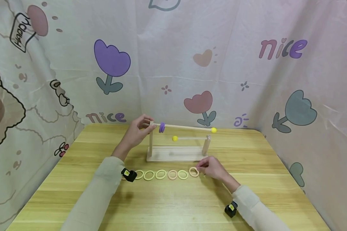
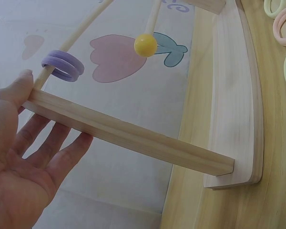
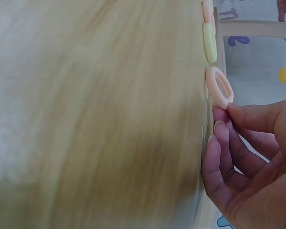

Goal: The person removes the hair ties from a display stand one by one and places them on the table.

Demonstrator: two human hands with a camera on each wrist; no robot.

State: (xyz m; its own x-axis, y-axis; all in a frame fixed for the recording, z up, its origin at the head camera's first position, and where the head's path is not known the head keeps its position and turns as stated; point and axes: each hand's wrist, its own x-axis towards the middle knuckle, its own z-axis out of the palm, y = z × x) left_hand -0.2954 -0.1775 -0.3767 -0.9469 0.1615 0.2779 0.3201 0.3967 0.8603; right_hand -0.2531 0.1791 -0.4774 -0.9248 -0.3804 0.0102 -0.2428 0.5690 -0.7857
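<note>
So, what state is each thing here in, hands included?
Left hand: gripping left post
Right hand: pinching peach ring
Peach ring: pinched, tilted
Other rings: flat, in a row on table
Purple rings: threaded on upper rod
Lower rod: without rings
Wooden stand: upright

Head view, 7 o'clock: wrist camera (image 1: 129,175) mostly hides end ring (image 1: 123,179). Left wrist view, 8 o'clock: edge crops left hand (image 2: 24,171).

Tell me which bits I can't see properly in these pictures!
Head view: most of the row's leftmost ring, hidden behind the black wrist camera.
Left wrist view: far end of the long rod, cut off by the top edge.
Right wrist view: most of the left hand, cut off at the top right corner.
</note>
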